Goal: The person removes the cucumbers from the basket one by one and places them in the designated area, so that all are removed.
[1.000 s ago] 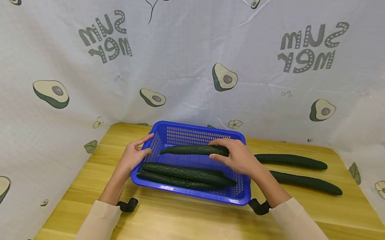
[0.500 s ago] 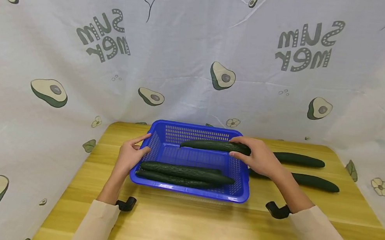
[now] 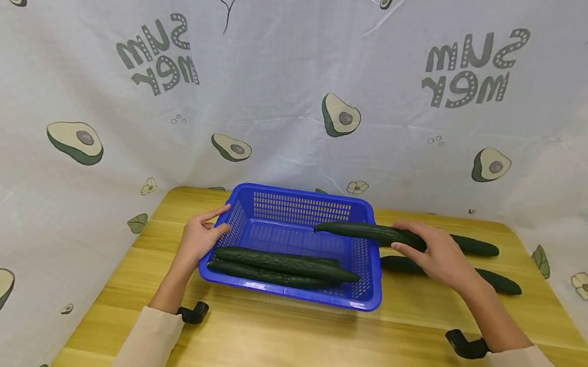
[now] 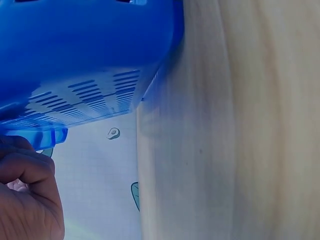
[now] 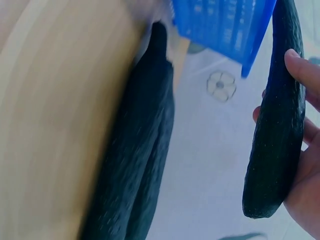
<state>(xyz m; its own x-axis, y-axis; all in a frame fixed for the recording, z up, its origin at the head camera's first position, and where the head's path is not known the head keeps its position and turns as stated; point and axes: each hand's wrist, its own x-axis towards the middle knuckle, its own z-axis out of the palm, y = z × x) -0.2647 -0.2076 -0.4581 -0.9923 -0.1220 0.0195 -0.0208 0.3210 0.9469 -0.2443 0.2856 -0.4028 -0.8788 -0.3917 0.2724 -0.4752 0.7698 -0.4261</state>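
Observation:
My left hand (image 3: 199,238) grips the left rim of the blue plastic basket (image 3: 288,292), fingers curled at the rim in the left wrist view. Dark green cucumbers, at least two, lie along the basket's front side; the upper cucumber (image 3: 285,262) partly covers the others. Held in my right hand (image 3: 439,255) is another cucumber (image 3: 359,230), raised across the basket's right rim, its thin tip over the inside. The right wrist view shows thumb and fingers around this cucumber (image 5: 275,135), near its blunt end.
Right of the basket, a rear cucumber (image 3: 475,247) and a front cucumber (image 3: 499,281) lie on the wooden table (image 3: 298,351), partly hidden by my right hand. A pale printed cloth (image 3: 294,76) hangs behind the table and at its sides.
My right hand has moved right with its cucumber, from above the basket's inside to beyond its right rim. My left hand stays on the left rim.

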